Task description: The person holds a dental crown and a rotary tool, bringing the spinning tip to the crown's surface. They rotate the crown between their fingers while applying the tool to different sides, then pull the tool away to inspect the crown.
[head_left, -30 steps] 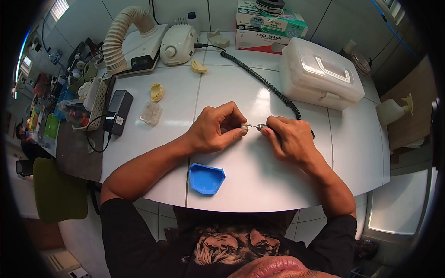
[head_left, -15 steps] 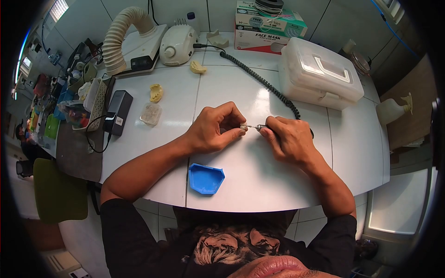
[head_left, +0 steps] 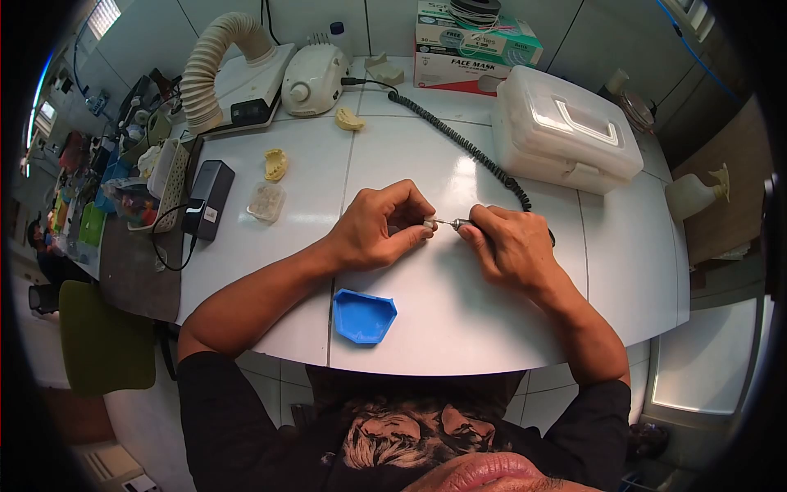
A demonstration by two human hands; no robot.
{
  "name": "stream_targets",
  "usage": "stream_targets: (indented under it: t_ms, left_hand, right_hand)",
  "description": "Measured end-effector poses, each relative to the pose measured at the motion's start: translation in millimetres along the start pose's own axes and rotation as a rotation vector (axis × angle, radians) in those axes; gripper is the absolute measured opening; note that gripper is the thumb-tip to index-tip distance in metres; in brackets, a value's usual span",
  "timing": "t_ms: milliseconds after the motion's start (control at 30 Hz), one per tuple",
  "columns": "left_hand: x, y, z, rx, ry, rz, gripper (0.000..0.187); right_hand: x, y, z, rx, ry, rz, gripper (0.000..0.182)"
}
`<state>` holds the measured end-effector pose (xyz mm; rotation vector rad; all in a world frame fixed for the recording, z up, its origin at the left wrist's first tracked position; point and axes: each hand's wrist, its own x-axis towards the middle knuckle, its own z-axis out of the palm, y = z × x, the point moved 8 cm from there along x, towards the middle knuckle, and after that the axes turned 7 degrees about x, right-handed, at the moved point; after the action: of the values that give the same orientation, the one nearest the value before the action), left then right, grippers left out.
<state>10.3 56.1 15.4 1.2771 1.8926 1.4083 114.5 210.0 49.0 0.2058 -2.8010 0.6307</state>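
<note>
Between the thumb and fingers of my left hand [head_left: 381,225] is a small pale piece [head_left: 429,223], perhaps a dental crown; it is too small to tell. My right hand [head_left: 512,246] is closed round a rotary handpiece [head_left: 464,225], its thin metal bit pointing left and reaching the pale piece. From behind the right hand a black coiled cord [head_left: 459,139] runs back to a white control unit [head_left: 316,79]. A blue angular tray [head_left: 364,316] lies on the table below my left hand. Most of the handpiece body is hidden by my fingers.
Yellow dental casts [head_left: 275,165] and a small clear box [head_left: 266,202] lie left of my hands. A dust extractor with a ribbed hose [head_left: 209,70] and mask boxes [head_left: 467,49] stand at the back. A translucent case [head_left: 566,131] is at right, a black power box [head_left: 211,199] at left.
The pale piece looks slightly turned in my left fingers. Both hands otherwise stay in nearly the same place, with the bit still at the piece.
</note>
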Motion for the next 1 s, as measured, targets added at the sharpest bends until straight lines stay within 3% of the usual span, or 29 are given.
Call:
stream_targets:
  t_ms: [1000]
  left_hand:
    - [0.8,-2.3,1.6,-0.103,-0.014,-0.038,0.018]
  right_hand:
    - [-0.5,0.9,0.5,0.034,-0.002,0.003,0.032]
